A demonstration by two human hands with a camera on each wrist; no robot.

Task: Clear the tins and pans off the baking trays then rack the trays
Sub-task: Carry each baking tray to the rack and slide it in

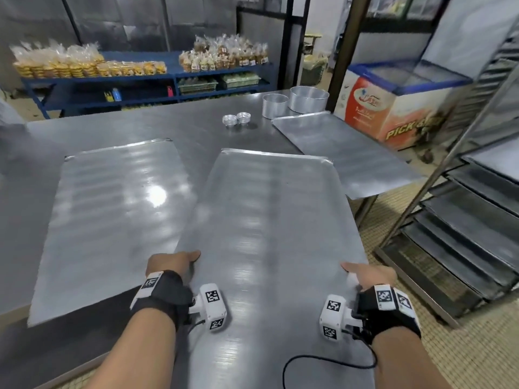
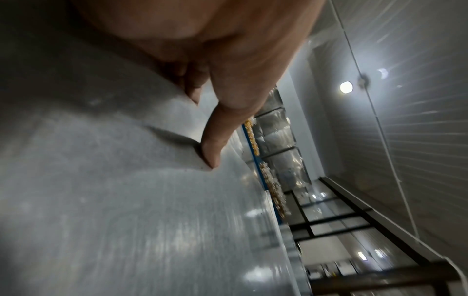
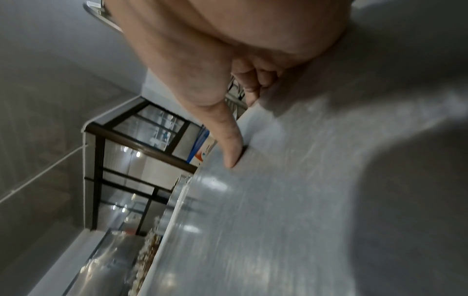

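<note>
I hold a large bare metal baking tray (image 1: 266, 220) by its two long edges, lifted over the table's near edge. My left hand (image 1: 179, 262) grips the left edge, thumb on top (image 2: 212, 152), fingers curled under. My right hand (image 1: 368, 273) grips the right edge the same way, thumb (image 3: 233, 152) pressed on the tray face. A second bare tray (image 1: 112, 214) lies flat on the left of the steel table (image 1: 196, 127). A third tray (image 1: 342, 153) lies at the back right, overhanging the table. Two round pans (image 1: 309, 99) and two small tins (image 1: 236, 119) stand on the table beyond the trays.
A tall metal rack (image 1: 471, 209) with several trays on its runners stands to the right on the floor. A chest freezer (image 1: 393, 108) sits behind it. Blue shelves (image 1: 146, 80) with bagged goods line the back wall.
</note>
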